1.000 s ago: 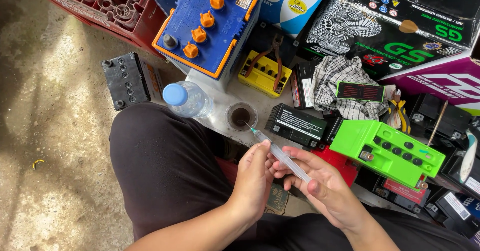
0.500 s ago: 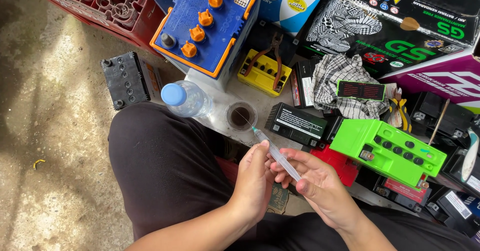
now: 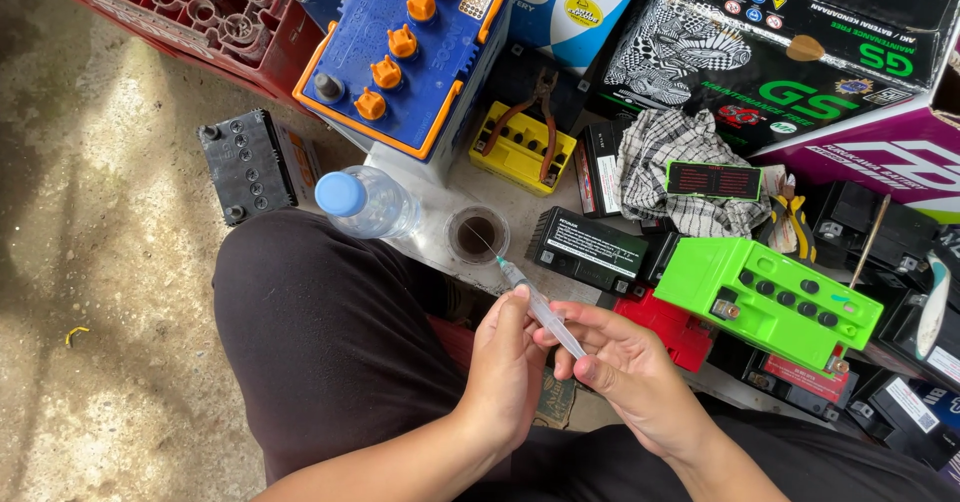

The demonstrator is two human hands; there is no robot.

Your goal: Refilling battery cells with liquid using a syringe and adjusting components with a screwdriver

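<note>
**Syringe needle over the small cup, plunger pushed well in**

Both hands grip 1 clear syringe (image 3: 541,308): the left hand (image 3: 505,367) closes its fingers round the barrel, the right hand (image 3: 625,372) closes on the plunger end. The needle tip sits over a small cup (image 3: 477,234) of dark liquid on the bench (image 3: 520,202). The plunger looks mostly pressed home; whether liquid remains inside I cannot tell. The bright green battery (image 3: 768,302) lies to the right, untouched. A capped water bottle (image 3: 366,202) stands just beside the cup, a black battery (image 3: 587,249) close on its other side, crowding the needle
</note>
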